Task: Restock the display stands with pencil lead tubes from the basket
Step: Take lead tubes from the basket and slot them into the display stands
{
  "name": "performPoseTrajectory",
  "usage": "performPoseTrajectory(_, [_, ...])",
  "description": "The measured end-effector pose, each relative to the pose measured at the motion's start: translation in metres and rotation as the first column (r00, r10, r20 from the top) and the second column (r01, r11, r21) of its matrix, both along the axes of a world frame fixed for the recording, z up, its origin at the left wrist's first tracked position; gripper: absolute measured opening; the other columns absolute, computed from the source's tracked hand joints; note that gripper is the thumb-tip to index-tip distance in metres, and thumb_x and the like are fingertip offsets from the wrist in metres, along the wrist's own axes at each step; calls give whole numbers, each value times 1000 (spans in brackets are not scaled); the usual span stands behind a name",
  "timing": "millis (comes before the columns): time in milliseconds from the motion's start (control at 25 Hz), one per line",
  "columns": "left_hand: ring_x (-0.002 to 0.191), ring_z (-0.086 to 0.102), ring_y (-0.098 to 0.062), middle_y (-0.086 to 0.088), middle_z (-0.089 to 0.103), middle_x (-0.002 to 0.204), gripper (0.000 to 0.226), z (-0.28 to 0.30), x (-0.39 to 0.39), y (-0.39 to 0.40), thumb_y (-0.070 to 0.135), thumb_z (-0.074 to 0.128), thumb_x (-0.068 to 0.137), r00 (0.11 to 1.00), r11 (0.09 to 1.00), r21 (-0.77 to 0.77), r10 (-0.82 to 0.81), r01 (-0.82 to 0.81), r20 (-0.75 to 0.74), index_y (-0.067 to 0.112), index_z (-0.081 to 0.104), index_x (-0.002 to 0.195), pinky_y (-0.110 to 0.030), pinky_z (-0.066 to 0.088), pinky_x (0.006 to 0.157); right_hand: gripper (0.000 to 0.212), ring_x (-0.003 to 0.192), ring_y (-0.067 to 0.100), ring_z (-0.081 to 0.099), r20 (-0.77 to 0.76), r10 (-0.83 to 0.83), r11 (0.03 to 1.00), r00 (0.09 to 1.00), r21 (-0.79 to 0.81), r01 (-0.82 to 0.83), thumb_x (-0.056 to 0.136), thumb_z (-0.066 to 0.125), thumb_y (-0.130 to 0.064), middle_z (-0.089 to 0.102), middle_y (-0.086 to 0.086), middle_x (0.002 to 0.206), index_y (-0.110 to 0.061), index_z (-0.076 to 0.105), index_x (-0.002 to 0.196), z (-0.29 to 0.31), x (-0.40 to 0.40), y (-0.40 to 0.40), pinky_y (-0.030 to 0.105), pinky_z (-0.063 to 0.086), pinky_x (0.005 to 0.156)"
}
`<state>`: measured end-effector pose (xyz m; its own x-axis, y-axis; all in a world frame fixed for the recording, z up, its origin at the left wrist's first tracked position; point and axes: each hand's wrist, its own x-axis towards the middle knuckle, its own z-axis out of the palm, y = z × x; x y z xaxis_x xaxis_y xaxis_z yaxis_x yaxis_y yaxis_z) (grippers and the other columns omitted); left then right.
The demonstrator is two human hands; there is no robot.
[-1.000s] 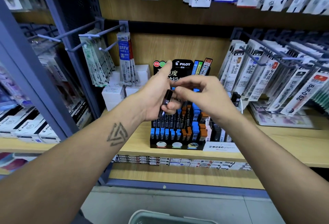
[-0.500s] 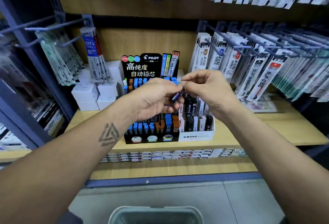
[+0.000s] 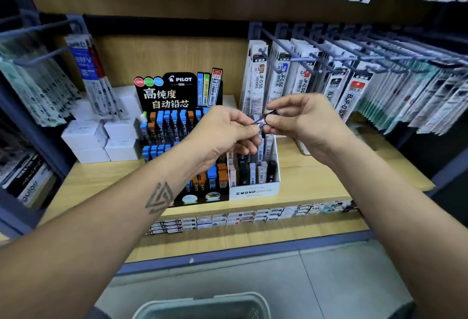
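Head view: a dark lead tube [image 3: 263, 120] is pinched between left hand [image 3: 225, 136] and right hand [image 3: 304, 121] above the white MONO stand [image 3: 254, 192], which is part-filled with tubes; the black PILOT stand [image 3: 177, 141] is stocked with blue and orange tubes; only the basket [image 3: 202, 303] rim is seen.

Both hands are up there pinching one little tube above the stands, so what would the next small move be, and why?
Probably lower the dark tube into the white MONO stand right below. Left hand and right hand both pinch it directly above that stand's slots, which hold similar tubes; which slot has room I cannot tell.
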<state>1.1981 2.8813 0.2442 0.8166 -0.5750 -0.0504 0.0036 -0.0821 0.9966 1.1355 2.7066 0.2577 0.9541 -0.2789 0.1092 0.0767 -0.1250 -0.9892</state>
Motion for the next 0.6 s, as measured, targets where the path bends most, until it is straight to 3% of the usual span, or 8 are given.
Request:
performPoseTrajectory(200, [59,69,-25,-27,73,84,14,-9,-2,-16,-3,66,92,997,989,141,27,-37,70,-7,61,104,-27,54,50,15,64,19,72,-34,-115,992,993,-48,113,84,71,9,71,16,77,2,70,98,-5,-3,-23,23,60,64])
performPoseTrajectory(240, [61,70,-28,-27,72,84,10,-12,0,-18,-6,65,92,991,975,212,34,-61,127,-5,61,101,-31,56,53,14,66,20,72,-42,-148,981,988,-134,141,87,69,8,72,14,76,2,71,99,-7,-2,-29,27,61,66])
performPoseTrajectory(320, [69,73,-34,-22,73,79,11,-16,4,-19,-8,62,91,968,932,350,8,-99,253,3,64,91,-40,61,64,11,72,26,75,-71,-183,941,981,-303,153,89,68,5,74,12,73,-4,71,95,-12,-2,-39,50,62,75])
performPoseTrajectory(400, [75,75,-32,-18,74,78,16,-18,6,-19,-8,60,92,956,890,449,-56,-83,288,6,66,85,-44,63,72,16,78,32,75,-94,-197,921,976,-358,152,88,72,3,75,14,75,-12,69,85,-16,-1,-42,60,58,82])
performPoseTrajectory(480, [74,76,-28,-18,75,80,17,-20,4,-19,-7,57,94,960,857,513,-96,-54,262,4,66,86,-42,63,75,20,81,34,75,-81,-221,909,972,-378,175,85,74,3,74,18,82,-15,70,80,-18,-1,-42,52,60,85])
performPoseTrajectory(600, [72,76,-25,-18,75,79,19,-20,4,-18,-8,53,94,966,840,538,-73,-74,247,5,65,86,-41,63,76,27,80,27,75,-41,-242,842,969,-506,189,83,78,-1,75,11,84,-26,70,76,-22,3,-44,43,60,85])
